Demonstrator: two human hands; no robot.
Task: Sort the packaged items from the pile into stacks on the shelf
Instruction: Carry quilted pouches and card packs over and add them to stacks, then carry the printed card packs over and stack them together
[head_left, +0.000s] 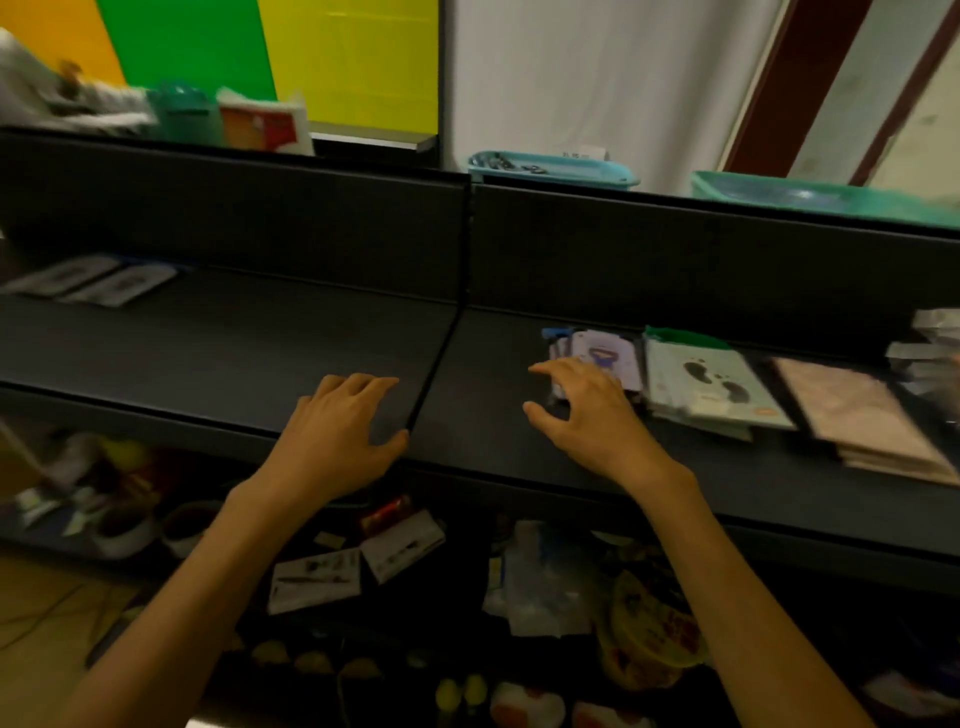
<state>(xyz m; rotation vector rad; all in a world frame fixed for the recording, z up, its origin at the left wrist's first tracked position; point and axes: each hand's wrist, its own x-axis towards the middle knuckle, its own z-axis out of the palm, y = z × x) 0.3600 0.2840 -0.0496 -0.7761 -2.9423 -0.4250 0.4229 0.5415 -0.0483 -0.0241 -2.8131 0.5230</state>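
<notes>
Head view: the left hand (340, 431) lies flat on the dark shelf (223, 343), palm down, fingers straight and together, thumb spread toward the seam between the two shelf panels; it holds nothing. The right hand (587, 410) hovers over the shelf just to the right of that seam, fingers loosely spread and slightly bent, gripping nothing; its fingertips are at the near edge of a stack of purple-printed packets (608, 353), and contact cannot be told. Just right of that stack lies a stack of pale packets with footprint pictures (711, 384), and further right of the right hand a stack of pinkish-beige packets (862, 415). Far beyond the left hand, at the shelf's left end, two grey packets (98, 280) lie side by side. Below both forearms, on a lower level, sits the pile of mixed packaged items (358, 561), white cards and clear bags among them, blurred. Above the shelf's back wall stands a teal basket (550, 171)
</notes>
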